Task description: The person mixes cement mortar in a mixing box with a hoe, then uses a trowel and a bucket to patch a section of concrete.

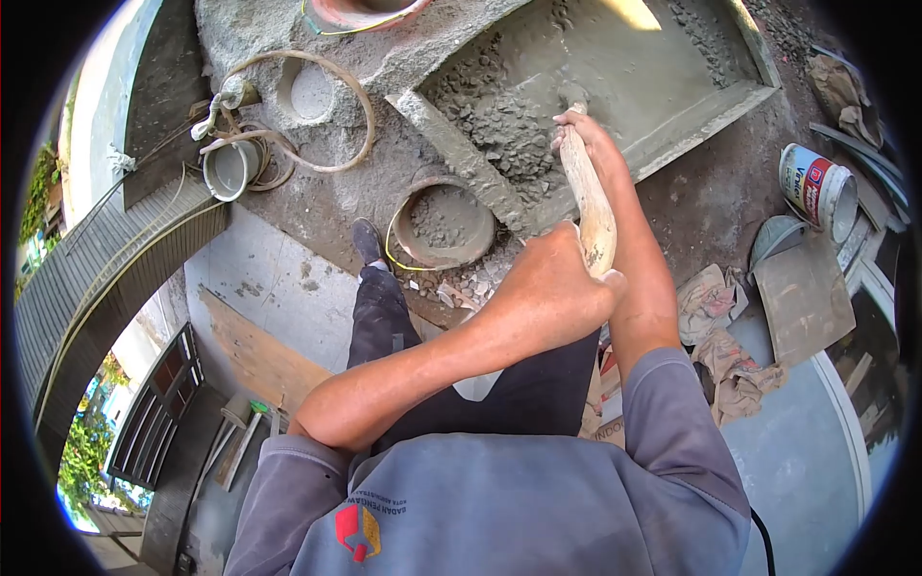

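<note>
A thick wooden handle [589, 197] runs from near my body toward a wooden mixing trough [680, 134] with grey wet mortar [615, 53] in it. My left hand [557, 288] is wrapped round the near end of the handle. Farther along, close to the trough's near side, my right hand [586, 136] grips the same handle. The tool's head is sunk in the mortar and hidden. Lumpy, thicker mix [495, 120] lies along the trough's left part.
A round bucket [444, 223] with grey mix stands left of the trough. Farther left are a coiled hose [370, 115] and a small pail [229, 171]. At right lie a paint bucket [816, 187], a board [805, 298] and crumpled paper bags [725, 370].
</note>
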`<state>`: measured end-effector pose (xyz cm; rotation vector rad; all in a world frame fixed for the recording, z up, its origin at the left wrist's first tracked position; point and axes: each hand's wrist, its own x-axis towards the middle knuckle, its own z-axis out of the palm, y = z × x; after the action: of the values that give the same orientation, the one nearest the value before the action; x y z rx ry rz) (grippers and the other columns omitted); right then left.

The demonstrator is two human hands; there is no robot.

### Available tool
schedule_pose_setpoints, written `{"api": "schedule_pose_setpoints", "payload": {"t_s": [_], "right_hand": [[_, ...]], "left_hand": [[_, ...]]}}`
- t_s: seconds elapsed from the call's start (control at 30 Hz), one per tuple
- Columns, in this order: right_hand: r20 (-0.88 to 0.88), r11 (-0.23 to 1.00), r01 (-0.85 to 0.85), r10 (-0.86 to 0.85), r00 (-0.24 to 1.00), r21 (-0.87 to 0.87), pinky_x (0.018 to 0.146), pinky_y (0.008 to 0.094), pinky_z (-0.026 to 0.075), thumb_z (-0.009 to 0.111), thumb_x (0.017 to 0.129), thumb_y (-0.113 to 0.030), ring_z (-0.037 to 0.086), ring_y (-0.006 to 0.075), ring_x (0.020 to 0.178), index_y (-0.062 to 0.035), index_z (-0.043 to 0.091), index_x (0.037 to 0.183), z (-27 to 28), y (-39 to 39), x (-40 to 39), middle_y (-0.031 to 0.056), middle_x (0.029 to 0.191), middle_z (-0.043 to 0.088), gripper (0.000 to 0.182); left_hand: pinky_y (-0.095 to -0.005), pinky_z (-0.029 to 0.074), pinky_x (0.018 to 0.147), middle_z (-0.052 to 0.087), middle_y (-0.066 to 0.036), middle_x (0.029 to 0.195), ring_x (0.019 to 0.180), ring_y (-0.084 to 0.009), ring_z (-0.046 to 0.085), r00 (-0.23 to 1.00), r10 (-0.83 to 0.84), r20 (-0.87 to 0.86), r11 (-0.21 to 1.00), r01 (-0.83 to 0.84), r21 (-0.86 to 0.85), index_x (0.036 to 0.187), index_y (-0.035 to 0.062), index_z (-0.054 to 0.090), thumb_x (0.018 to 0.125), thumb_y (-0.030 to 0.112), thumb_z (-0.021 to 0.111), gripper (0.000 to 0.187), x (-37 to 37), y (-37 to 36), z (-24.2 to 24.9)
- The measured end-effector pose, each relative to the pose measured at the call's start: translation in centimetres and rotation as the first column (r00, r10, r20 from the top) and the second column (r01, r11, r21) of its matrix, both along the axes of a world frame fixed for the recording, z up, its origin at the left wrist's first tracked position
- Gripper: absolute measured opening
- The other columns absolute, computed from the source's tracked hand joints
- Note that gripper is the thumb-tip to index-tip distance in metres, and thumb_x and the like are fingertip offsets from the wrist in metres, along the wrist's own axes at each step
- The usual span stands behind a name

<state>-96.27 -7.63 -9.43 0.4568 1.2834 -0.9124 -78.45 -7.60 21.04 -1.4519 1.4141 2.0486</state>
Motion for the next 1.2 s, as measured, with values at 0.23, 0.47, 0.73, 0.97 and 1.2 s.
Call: {"api": "schedule_pose_setpoints", "payload": {"t_s": [0.23, 0.47, 0.73, 0.97, 1.2], "right_hand": [[-0.170, 0.982, -0.048, 0.016, 0.985, -0.183, 0.047, 0.0253, 0.047, 0.068, 0.087, -0.007, 0.051, 0.0098, 0.051, -0.0095, 0.050, 0.091, 12.1, 1.8, 1.8, -0.0003, 0.064, 0.051, 0.018], [-0.059, 0.994, -0.031, 0.037, 0.998, 0.103, 0.043, 0.0330, 0.044, 0.063, 0.083, -0.007, 0.044, 0.0178, 0.046, -0.0086, 0.046, 0.085, 12.8, 5.0, 4.7, 0.0060, 0.060, 0.047, 0.017], [-0.081, 0.966, 0.242, -0.235, 0.969, 0.094, 0.052, 0.0387, 0.046, 0.058, 0.085, -0.014, 0.046, 0.0198, 0.053, -0.0094, 0.046, 0.077, 13.7, 11.2, 22.0, 0.0045, 0.062, 0.043, 0.016], [-0.101, 0.942, 0.315, -0.304, 0.947, 0.116, 0.064, 0.0459, 0.053, 0.061, 0.083, -0.010, 0.053, 0.0249, 0.063, -0.0034, 0.047, 0.091, 9.0, 14.5, 35.4, 0.0093, 0.076, 0.049, 0.017], [-0.089, 0.945, 0.301, -0.292, 0.952, 0.129, 0.067, 0.0474, 0.053, 0.060, 0.085, -0.008, 0.054, 0.0268, 0.067, -0.0011, 0.050, 0.093, 12.1, 14.5, 36.5, 0.0106, 0.078, 0.050, 0.014]], "left_hand": [[-0.0438, 0.052, 0.075, 0.064, -0.031, 0.082, 0.079, -0.0377, 0.068, 0.987, 0.045, -0.152, 0.998, -0.037, 0.054, 0.098, -0.0156, 0.053, 0.078, 0.020, 0.061, 0.042, 1.6, 1.0, 4.9], [-0.0467, 0.052, 0.069, 0.061, -0.033, 0.076, 0.075, -0.0413, 0.068, 0.965, -0.034, -0.260, 0.983, 0.079, 0.166, 0.096, -0.0166, 0.047, 0.080, 0.019, 0.063, 0.042, 10.5, 2.6, 11.6], [-0.0422, 0.050, 0.067, 0.063, -0.023, 0.078, 0.075, -0.0356, 0.067, 0.933, -0.260, -0.247, 0.944, 0.300, 0.139, 0.112, -0.0041, 0.048, 0.078, 0.018, 0.071, 0.046, 31.0, 3.9, 9.6], [-0.0488, 0.048, 0.080, 0.064, -0.020, 0.093, 0.092, -0.0407, 0.061, 0.881, -0.473, -0.028, 0.871, 0.463, -0.165, 0.116, 0.0066, 0.052, 0.070, 0.017, 0.070, 0.050, 49.7, 9.7, -2.7], [-0.0464, 0.044, 0.088, 0.063, -0.019, 0.100, 0.099, -0.0379, 0.059, 0.848, -0.523, 0.082, 0.803, 0.523, -0.285, 0.116, 0.0037, 0.053, 0.073, 0.018, 0.075, 0.050, 52.2, 12.5, -2.6]]}}
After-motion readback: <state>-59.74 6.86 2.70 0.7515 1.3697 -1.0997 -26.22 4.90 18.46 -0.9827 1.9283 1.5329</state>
